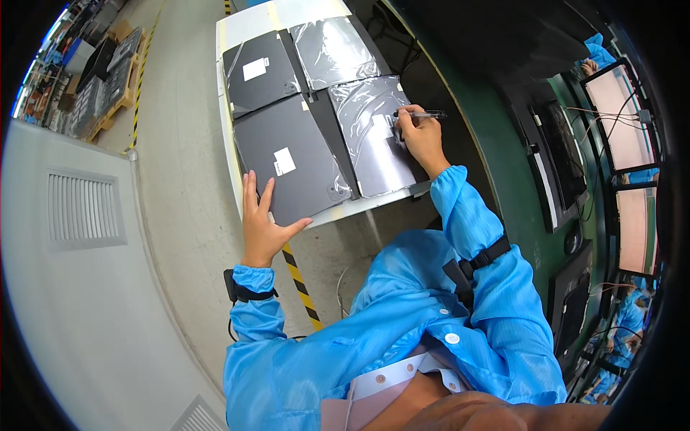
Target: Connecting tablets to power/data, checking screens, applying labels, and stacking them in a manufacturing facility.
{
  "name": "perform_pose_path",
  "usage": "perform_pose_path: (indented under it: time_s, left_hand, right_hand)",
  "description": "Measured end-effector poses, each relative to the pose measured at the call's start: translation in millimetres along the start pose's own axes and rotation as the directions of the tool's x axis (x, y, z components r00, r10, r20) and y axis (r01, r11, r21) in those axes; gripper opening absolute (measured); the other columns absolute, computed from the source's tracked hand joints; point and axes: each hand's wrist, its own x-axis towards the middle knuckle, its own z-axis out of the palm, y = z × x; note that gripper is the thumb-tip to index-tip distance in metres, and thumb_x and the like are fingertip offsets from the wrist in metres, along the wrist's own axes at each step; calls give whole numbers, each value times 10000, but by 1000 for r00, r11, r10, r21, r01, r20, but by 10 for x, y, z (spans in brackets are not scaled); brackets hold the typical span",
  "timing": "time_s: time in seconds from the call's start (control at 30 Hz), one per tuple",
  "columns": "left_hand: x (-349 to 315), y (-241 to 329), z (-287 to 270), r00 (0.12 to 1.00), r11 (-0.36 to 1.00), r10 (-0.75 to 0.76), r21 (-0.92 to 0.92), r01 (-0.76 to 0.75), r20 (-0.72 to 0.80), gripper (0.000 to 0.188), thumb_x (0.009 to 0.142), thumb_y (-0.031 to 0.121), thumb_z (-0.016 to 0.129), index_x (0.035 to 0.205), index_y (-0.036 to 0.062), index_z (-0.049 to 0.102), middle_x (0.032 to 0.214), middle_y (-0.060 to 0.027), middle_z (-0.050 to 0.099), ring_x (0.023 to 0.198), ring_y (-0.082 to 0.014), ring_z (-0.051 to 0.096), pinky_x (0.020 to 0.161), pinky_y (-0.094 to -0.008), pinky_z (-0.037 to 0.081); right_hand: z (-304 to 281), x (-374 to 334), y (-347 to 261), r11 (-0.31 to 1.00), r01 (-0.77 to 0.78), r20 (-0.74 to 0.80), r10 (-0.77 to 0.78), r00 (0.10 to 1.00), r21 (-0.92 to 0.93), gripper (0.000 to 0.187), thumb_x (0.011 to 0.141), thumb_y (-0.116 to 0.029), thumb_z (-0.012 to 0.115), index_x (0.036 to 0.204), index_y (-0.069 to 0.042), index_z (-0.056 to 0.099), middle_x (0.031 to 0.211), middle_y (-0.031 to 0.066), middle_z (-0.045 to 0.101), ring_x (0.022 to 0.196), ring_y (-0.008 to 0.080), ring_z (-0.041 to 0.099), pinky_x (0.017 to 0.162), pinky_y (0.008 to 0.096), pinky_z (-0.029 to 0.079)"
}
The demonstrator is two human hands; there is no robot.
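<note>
My left hand [264,224] lies with fingers spread on the near edge of a dark flat panel [309,179], which bears a white label [284,161]. In my right hand [422,141] is a slim dark pen [429,114], pinched between the fingers. That hand rests at the right edge of a second dark panel [359,154] wrapped in shiny clear film, with a pale label [382,126] beside the fingers. Farther back lie two more panels: a labelled one [273,82] on the left and a film-covered one [334,57] on the right.
The panels lie on a white-topped table [233,32]. To the right runs a green workbench [478,93] with a dark screen [559,147] and lit monitors [632,118]. A white cabinet [79,287] stands left; loaded pallets [115,100] sit farther off. Striped floor tape [302,287] passes below.
</note>
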Motion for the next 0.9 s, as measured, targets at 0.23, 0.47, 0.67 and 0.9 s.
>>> perform_pose_path:
  time_s: [0.23,0.47,0.67,0.9]
  left_hand:
    - [-48,-148,-3,998,985,-56,-163,53,-17,985,631,466,950,1453,105,547,1630,-213,304,1509,-426,287,1205,-511,333]
    - [-34,-42,-6,996,991,-6,-131,-6,-90,901,621,436,963,1375,106,598,1594,-209,350,1503,-432,294,1206,-528,338]
    - [-36,-32,6,996,990,2,-140,-14,-88,901,607,456,965,1342,75,611,1572,-210,369,1497,-433,298,1184,-532,363]
    - [-33,-21,-16,994,990,-20,-138,5,-106,854,609,455,964,1294,59,642,1557,-206,387,1490,-422,319,1173,-511,383]
  right_hand:
    - [13,24,63,979,132,-30,-139,990,-154,264,955,-247,632,1004,-4,722,727,112,717,659,194,691,636,334,527]
    - [798,-471,-571,968,162,317,-217,923,191,194,989,-177,638,1093,-25,700,805,45,691,682,98,621,619,281,494]
    - [1443,-514,-729,975,190,417,-221,882,115,230,949,-242,665,1031,-41,740,724,108,709,626,183,678,593,325,517]
    - [1528,-602,-733,968,233,492,-246,835,89,232,947,-258,669,1075,-83,750,714,89,710,613,202,686,574,327,516]
